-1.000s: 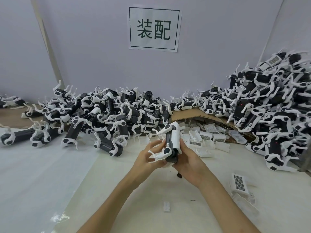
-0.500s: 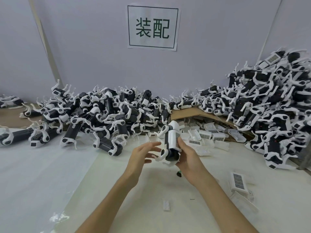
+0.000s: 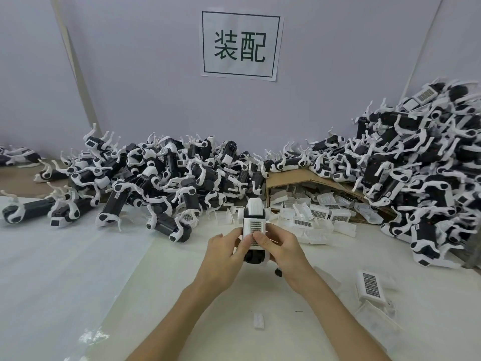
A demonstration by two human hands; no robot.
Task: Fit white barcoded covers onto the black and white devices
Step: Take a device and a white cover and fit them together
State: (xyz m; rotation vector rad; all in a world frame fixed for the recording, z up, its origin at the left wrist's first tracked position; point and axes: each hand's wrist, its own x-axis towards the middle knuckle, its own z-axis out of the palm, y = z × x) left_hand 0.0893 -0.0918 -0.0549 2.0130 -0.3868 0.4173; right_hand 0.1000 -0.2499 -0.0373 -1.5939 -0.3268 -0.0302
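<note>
the left hand (image 3: 223, 254) and right hand (image 3: 284, 252) both grasp one black and white device (image 3: 254, 207) upright over the tabletop (image 3: 179, 295), pressing the white barcoded cover (image 3: 254, 227) against it. this looks like the seating step. next it wants an even push until the cover sits flush.

Both thumbs lie over the lower part of the barcoded cover (image 3: 254, 225), so its near edge is hidden, and its print is too fine to read. The left grip (image 3: 223, 252) and right grip (image 3: 283, 250) hide most of the device (image 3: 253, 257) beneath it; whether the cover sits fully home cannot be told. A small black thing (image 3: 278, 272) shows beside the right wrist, too small to identify. The right pile (image 3: 416, 178) runs off the picture's edge and buries part of the cardboard (image 3: 294, 177).
</note>
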